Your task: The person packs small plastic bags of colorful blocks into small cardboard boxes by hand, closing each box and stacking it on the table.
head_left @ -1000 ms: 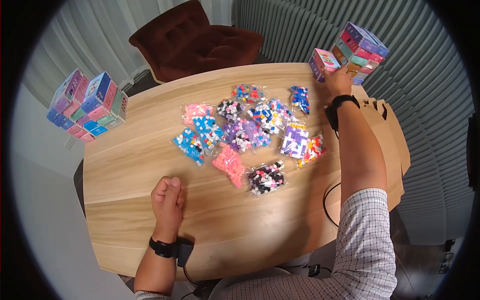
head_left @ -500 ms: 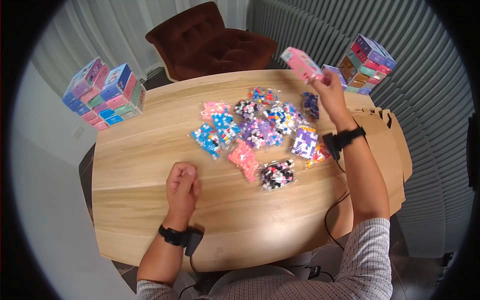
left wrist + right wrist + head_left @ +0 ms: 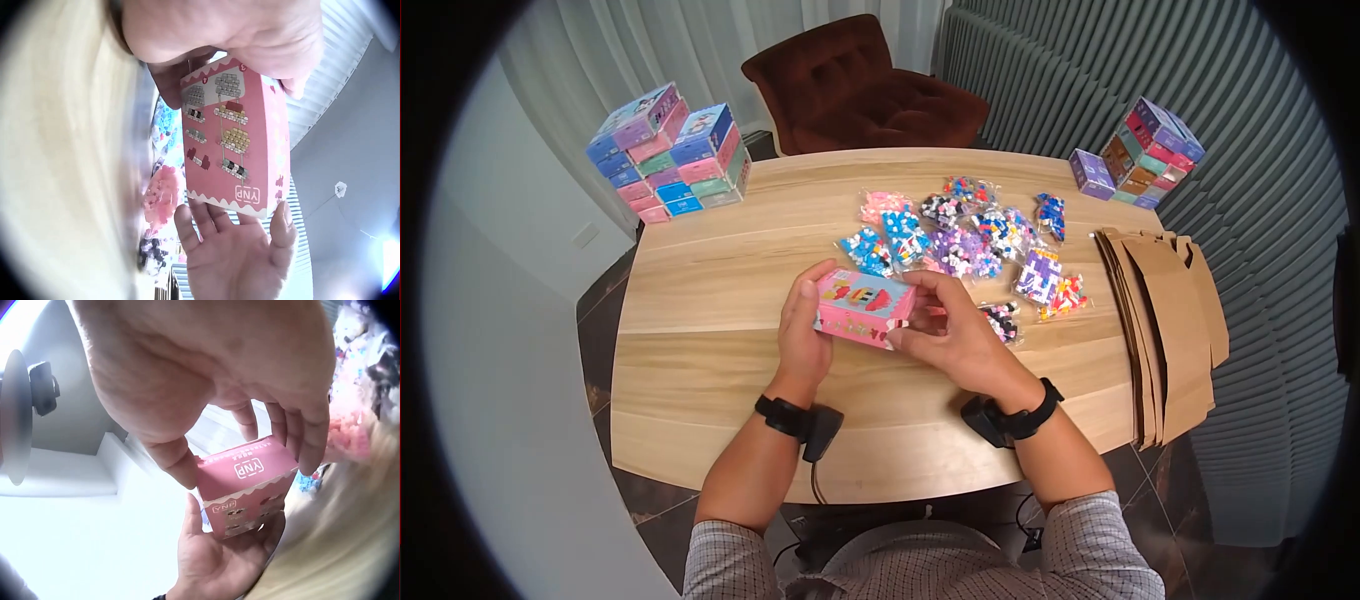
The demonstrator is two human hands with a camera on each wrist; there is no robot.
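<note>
A small pink cardboard box (image 3: 862,308) is held between both hands above the near middle of the table. My left hand (image 3: 802,335) grips its left end, thumb along the near side. At the other end, my right hand (image 3: 960,340) has its thumb on the near edge and its fingers on the far side. Printed building steps and the letters YNP cover one face of the box (image 3: 228,140) in the left wrist view. The right wrist view shows the end panel of the box (image 3: 250,467) between the right thumb and fingers. Just beyond lie clear bags of colourful small bricks (image 3: 965,252).
Stacked small boxes (image 3: 668,165) stand at the table's far left, with another stack (image 3: 1150,155) at the far right. A purple box (image 3: 1092,175) sits beside the right stack. Flattened brown cardboard (image 3: 1175,340) lies along the right edge. A brown chair (image 3: 860,95) stands behind the table.
My right hand has taken the pink box from beside the right stack and brought it toward me. My left hand has moved from resting over the table to gripping the box's left end.
</note>
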